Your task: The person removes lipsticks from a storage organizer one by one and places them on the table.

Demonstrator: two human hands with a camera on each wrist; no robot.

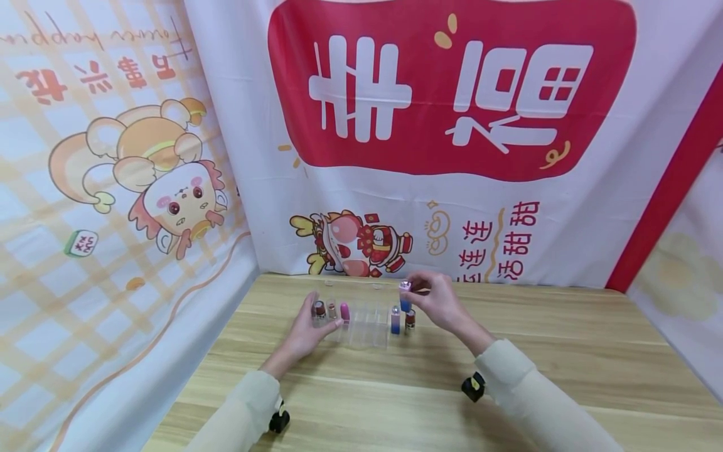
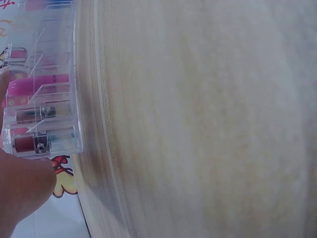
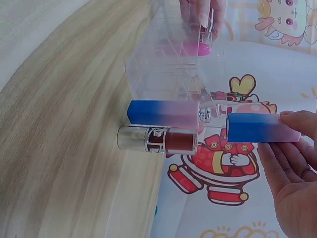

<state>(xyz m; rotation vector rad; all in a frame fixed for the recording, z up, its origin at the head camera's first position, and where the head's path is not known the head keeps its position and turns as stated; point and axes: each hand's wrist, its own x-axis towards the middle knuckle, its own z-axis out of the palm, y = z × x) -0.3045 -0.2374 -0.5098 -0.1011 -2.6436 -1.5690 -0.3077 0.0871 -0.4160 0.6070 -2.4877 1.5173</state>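
My left hand [image 1: 302,334] grips the left end of a clear divided lipstick organizer [image 1: 369,336], thumb in front and fingers at its side. Its left compartments hold a bright pink lipstick [image 2: 39,85] and two tubes with reddish-brown contents, a nearer tube [image 2: 26,144] and a second tube [image 2: 33,115]. My right hand [image 1: 442,306] pinches a square blue-to-pink lipstick [image 3: 262,128] near its pink end, raised above the table. Just below it a matching blue-and-pink lipstick [image 3: 166,113] stands upright beside a dark red lipstick tube [image 3: 161,140], both right of the organizer.
The wooden table [image 1: 339,395] ends behind the organizer at a white printed cloth [image 1: 248,125]. Another printed cloth [image 1: 113,251] hangs along the left. Black devices are strapped at both wrists, the left device [image 1: 279,419] and right device [image 1: 473,387].
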